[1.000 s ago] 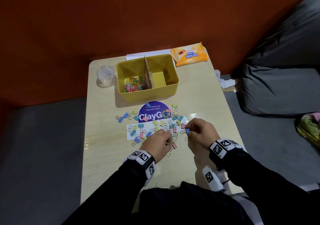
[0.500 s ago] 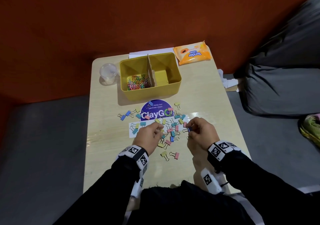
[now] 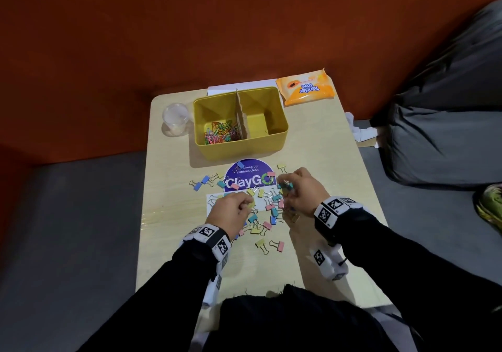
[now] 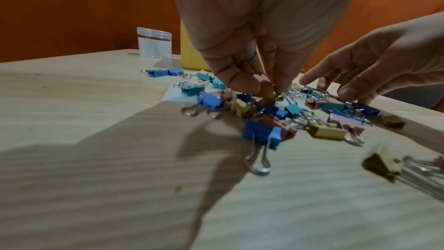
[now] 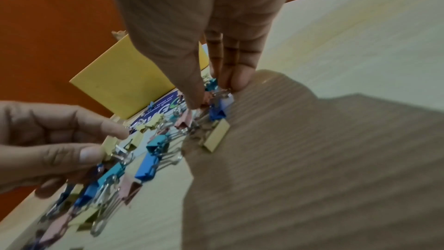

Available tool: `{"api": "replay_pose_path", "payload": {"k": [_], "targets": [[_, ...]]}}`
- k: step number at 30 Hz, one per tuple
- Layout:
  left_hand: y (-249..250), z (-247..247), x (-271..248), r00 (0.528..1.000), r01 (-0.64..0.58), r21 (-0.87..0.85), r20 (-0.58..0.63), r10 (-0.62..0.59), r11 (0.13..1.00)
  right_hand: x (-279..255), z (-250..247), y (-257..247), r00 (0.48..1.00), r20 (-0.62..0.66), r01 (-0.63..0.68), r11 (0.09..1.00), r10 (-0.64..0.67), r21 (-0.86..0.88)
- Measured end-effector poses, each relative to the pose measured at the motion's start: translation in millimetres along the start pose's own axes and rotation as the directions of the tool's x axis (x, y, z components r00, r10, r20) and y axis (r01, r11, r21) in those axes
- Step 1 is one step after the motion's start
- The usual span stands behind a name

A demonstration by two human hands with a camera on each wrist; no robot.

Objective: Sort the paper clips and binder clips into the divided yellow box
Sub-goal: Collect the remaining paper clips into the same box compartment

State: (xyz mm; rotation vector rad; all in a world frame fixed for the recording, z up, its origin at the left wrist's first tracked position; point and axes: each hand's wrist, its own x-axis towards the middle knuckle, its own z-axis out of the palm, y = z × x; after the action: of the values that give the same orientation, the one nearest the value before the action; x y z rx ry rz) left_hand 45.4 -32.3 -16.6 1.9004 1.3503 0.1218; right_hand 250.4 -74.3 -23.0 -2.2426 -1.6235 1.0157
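Note:
The yellow box (image 3: 240, 145) stands at the table's far end, split by a cardboard divider (image 3: 241, 115). Colourful paper clips (image 3: 220, 134) fill its left compartment; the right one looks bare. Several pastel binder clips (image 3: 267, 210) lie scattered on the table in front of the box. My left hand (image 3: 248, 205) hovers over the pile's left side and pinches a yellow binder clip (image 5: 108, 145) between thumb and fingers (image 4: 242, 81). On the pile's right side, my right hand (image 3: 285, 187) pinches a teal binder clip (image 5: 212, 84) by its wire handle.
A clear plastic cup (image 3: 175, 119) stands left of the box. An orange wipes pack (image 3: 305, 87) and a white paper (image 3: 241, 84) lie behind it. A purple round sticker (image 3: 250, 175) lies under some clips. Grey cushions (image 3: 445, 140) sit right of the table.
Both hands have moved forward into the pile, toward the sticker. The left hand has shifted left, uncovering a yellow and a pink clip near me.

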Motion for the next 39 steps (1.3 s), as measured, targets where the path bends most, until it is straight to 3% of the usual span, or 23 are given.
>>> {"api": "replay_pose_path", "payload": {"k": [3, 8, 13, 17, 21, 27, 35, 39], "targets": [[-4, -4, -1, 0.999, 0.017, -0.017, -0.031, -0.018, 1.0, -2, 4, -2, 0.996, 0.056, 0.07, 0.997, -0.069, -0.02], [-9, -16, -3, 0.995, 0.009, -0.016, -0.095, -0.011, 1.0, -14, 1, 11, 0.99, -0.121, 0.086, 0.985, -0.069, 0.147], [-6, -48, 8, 0.976, -0.031, 0.119, -0.212, 0.056, 0.992, -28, 5, 18, 0.989, 0.087, 0.121, 0.992, -0.117, -0.042], [2, -77, 18, 0.941, -0.061, 0.207, -0.315, 0.125, 0.976, -20, 4, 10, 0.989, -0.005, 0.148, 0.986, -0.149, -0.074], [5, -93, 27, 0.948, -0.074, 0.248, -0.283, 0.145, 0.966, -10, 0, 2, 0.989, -0.09, 0.118, 0.993, -0.119, -0.012], [3, -95, 33, 0.983, -0.067, 0.298, -0.141, 0.114, 0.952, -1, -1, 2, 0.991, 0.028, 0.133, 0.983, -0.13, -0.128], [-1, -96, 33, 0.982, -0.08, 0.278, -0.14, 0.123, 0.957, -3, 3, 4, 0.963, -0.092, 0.237, 0.96, -0.252, -0.151], [0, -92, 33, 0.98, -0.068, 0.245, -0.166, 0.111, 0.967, 0, 1, 6, 0.98, -0.051, 0.18, 0.961, -0.194, -0.209]]}}
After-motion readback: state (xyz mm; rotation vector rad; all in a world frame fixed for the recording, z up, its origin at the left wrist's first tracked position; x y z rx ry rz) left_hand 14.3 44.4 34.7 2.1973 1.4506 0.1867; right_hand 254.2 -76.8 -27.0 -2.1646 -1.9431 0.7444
